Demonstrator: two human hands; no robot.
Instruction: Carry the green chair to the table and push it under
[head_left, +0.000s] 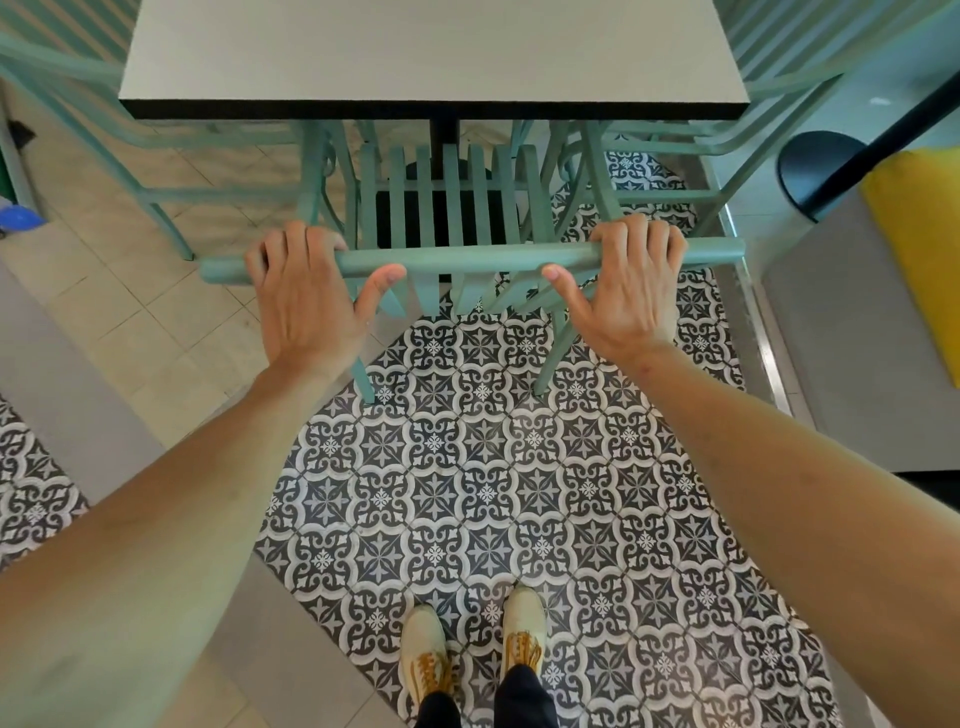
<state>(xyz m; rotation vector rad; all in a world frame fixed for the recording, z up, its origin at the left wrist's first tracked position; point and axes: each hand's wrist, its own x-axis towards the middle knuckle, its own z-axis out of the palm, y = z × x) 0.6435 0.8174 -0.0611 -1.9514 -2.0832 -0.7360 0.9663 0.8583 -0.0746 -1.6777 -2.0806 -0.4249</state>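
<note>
The green chair (467, 257) stands in front of me, seen from above, with its slatted seat reaching under the near edge of the white table (431, 57). My left hand (304, 296) grips the left part of the chair's top rail, fingers over it and thumb under. On the right part of the same rail my right hand (631, 283) holds in the same way. The chair's two rear legs rest on the patterned floor tiles. The table's black central post shows beyond the seat.
Other green chairs (156, 135) (727, 130) flank the table on the left and right. A grey and yellow bench (883, 291) is at the right, with a black round stool (815, 161) behind it. A grey ledge runs along the left. My feet (472, 654) stand on patterned tiles.
</note>
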